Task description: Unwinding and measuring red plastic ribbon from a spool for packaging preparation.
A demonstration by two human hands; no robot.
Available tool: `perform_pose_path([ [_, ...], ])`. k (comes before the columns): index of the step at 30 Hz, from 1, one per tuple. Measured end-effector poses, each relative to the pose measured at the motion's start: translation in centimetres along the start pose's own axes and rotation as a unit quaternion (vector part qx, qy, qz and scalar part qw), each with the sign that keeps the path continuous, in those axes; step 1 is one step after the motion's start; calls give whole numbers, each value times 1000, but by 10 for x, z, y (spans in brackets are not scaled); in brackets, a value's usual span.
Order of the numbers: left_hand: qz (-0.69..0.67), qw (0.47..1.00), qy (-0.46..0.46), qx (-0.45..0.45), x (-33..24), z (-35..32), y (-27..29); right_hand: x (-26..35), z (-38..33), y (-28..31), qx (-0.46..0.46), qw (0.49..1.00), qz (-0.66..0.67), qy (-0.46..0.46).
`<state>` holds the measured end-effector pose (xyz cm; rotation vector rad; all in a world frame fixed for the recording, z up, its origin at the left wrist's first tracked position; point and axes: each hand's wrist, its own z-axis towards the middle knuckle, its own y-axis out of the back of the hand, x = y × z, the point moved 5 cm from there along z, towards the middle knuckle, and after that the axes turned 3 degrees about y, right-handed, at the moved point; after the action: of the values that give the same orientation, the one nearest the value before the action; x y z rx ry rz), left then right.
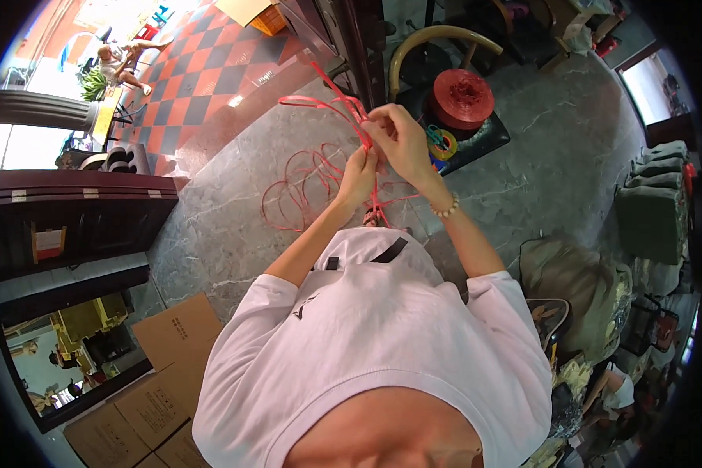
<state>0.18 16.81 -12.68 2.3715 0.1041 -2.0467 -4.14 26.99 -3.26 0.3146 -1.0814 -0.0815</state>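
I count two working hands (358, 178) (404, 148), one red spool (464, 99) and one beaded bracelet (447, 211).

Grey floor (218, 210), red-and-black checkered tiles (214, 66)

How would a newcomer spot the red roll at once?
Look beyond the right hand for the chair with a curved wooden rail. On its black seat sits one thick, round red roll. Its colour and much larger bulk set it apart from the yellow ring beside it.
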Motion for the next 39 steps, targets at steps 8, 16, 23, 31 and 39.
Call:
perform_pose_path([
  [8, 36, 998, -16, 53, -11, -5, -5, -45, -4, -17, 8, 965, 221, -143],
  [16, 115, 991, 18, 67, -13, -9, -7, -56, -12, -18, 80, 965, 188, -167],
  [23, -252, 966, 48, 1, -36, 18, 28, -48, -25, -32, 123, 936, 298, -140],
  [31, -489, 872, -11, -29, -118, 21, 307, -82, -77, 7, 446, 822, 265, -235],
  [39, -443, 791, 178, -383, -15, -84, 540, -129, -79, 113, 469, 783, 146, -383],
])
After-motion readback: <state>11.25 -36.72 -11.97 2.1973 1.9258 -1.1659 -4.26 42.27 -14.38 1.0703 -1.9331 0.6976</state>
